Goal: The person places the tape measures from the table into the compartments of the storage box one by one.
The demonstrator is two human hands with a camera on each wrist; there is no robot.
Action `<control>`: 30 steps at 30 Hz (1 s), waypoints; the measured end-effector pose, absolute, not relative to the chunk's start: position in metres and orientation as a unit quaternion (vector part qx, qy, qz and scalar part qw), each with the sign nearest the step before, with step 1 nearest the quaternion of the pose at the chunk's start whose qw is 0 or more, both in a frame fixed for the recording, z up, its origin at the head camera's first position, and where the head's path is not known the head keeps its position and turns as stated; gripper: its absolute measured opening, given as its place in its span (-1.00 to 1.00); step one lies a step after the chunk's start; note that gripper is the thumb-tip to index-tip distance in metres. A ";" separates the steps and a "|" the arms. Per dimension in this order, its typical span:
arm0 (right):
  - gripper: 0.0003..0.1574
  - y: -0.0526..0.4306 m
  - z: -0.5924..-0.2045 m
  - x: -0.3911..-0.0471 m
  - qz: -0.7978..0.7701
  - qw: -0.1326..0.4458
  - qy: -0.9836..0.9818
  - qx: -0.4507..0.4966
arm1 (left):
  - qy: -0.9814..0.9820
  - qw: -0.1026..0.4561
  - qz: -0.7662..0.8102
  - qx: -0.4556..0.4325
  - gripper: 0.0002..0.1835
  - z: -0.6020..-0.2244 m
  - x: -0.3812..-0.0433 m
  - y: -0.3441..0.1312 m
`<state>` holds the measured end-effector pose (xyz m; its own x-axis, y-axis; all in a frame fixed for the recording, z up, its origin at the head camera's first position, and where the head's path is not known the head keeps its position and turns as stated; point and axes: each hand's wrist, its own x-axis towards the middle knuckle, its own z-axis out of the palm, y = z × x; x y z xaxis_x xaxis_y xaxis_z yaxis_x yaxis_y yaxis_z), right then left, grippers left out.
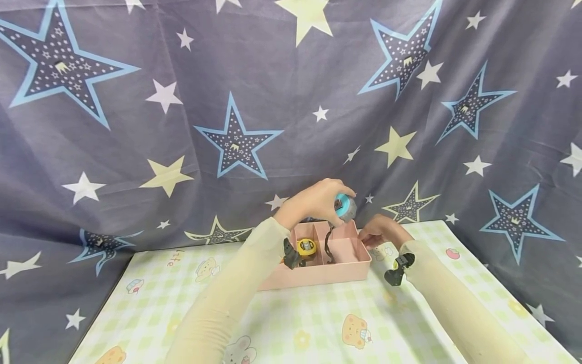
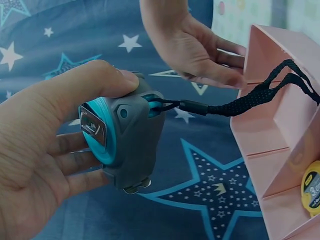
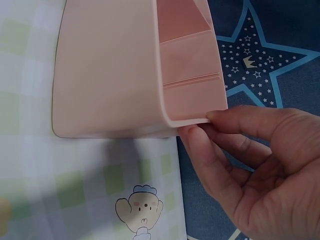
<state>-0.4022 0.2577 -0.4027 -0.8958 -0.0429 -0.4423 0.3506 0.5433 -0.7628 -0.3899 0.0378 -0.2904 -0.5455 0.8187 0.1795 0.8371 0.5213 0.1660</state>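
Observation:
My left hand (image 1: pixel 318 199) grips a grey and teal tape measure (image 2: pixel 137 137) above the back of a pink divided box (image 1: pixel 318 275). In the left wrist view the thumb lies along its top, with the fingers behind it. From the tape measure's end a black wrist strap (image 2: pixel 240 104) trails into the box's right compartment. My right hand (image 3: pixel 270 160) pinches the wall at the box's right end between thumb and fingers. A yellow tape measure (image 1: pixel 306 246) lies in the compartment to the left of a divider.
The box stands near the back of a table covered by a green-checked cloth (image 1: pixel 291 323) with cartoon prints. Behind the table hangs a dark curtain (image 1: pixel 291 126) with stars. The box's left part is hidden by my left sleeve (image 1: pixel 236 283).

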 end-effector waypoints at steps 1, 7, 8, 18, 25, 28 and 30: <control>-0.97 0.258 -0.402 -0.402 -0.470 0.211 0.852 0.090 | -0.871 0.037 -0.119 -0.474 -0.23 -0.292 -0.391 0.038; -0.96 0.263 -0.403 -0.407 -0.476 0.221 0.847 0.082 | -0.875 0.020 -0.136 -0.465 -0.23 -0.304 -0.398 0.041; -0.95 0.263 -0.403 -0.406 -0.475 0.220 0.848 0.084 | -0.875 0.017 -0.141 -0.462 -0.23 -0.307 -0.400 0.041; -0.96 0.258 -0.403 -0.403 -0.474 0.213 0.849 0.091 | -0.886 -0.008 -0.160 -0.436 -0.22 -0.335 -0.420 0.046; -0.95 0.260 -0.409 -0.407 -0.475 0.212 0.848 0.100 | -0.889 -0.026 -0.173 -0.423 -0.21 -0.349 -0.428 0.045; -0.96 0.260 -0.410 -0.408 -0.471 0.209 0.852 0.099 | -0.891 -0.031 -0.177 -0.417 -0.22 -0.352 -0.429 0.045; -0.96 0.260 -0.410 -0.409 -0.470 0.209 0.852 0.098 | -0.892 -0.033 -0.178 -0.413 -0.22 -0.354 -0.430 0.045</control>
<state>-0.4085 0.2596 -0.4098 -0.8938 -0.0293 -0.4474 0.3630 0.5386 -0.7604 -0.4298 0.0447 -0.3544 -0.6562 0.7494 0.0880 0.7260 0.5952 0.3446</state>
